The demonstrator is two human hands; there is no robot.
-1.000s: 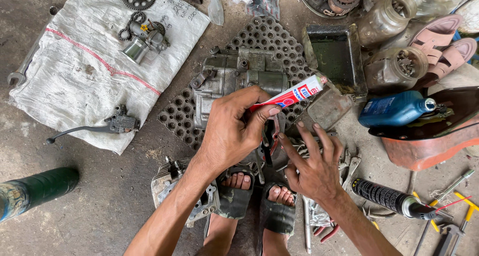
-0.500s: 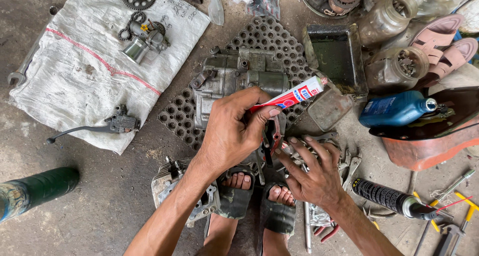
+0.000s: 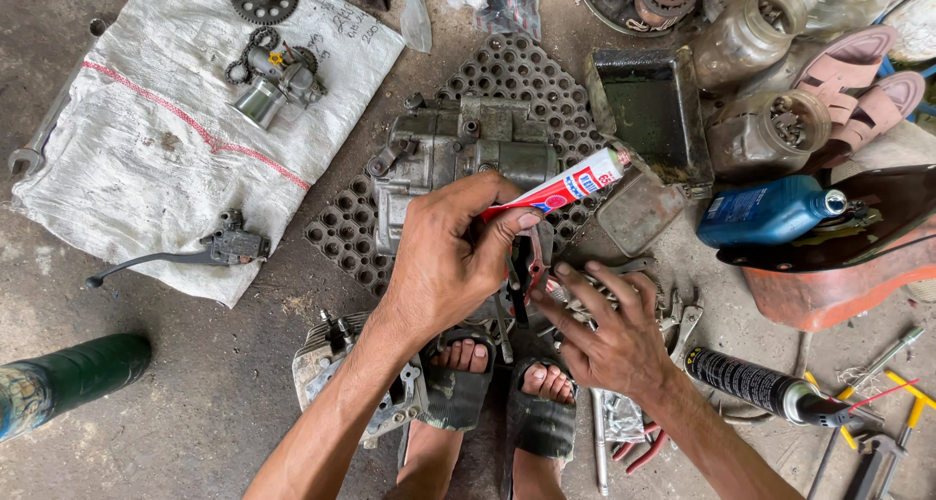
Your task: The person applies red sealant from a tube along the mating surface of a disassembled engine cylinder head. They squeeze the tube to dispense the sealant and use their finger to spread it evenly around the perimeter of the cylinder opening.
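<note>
My L hand (image 3: pixel 444 266) pinching tube (image 3: pixel 561 188) over engine (image 3: pixel 458 154); R hand (image 3: pixel 609 329) open, fingers spread, below it. Squeeze slow, thin bead, nozzle close.

The left hand (image 3: pixel 450 261) gripped a red-and-white tube (image 3: pixel 561 189), its capped end pointing toward two o'clock, above a grey engine casing (image 3: pixel 458 154) resting on a perforated rubber mat (image 3: pixel 507 66). The right hand (image 3: pixel 609 329) lay spread at five o'clock of the tube, fingers on small metal parts. A blue bottle (image 3: pixel 765 211) lay at three o'clock, a white sack (image 3: pixel 146 139) at nine.
</note>
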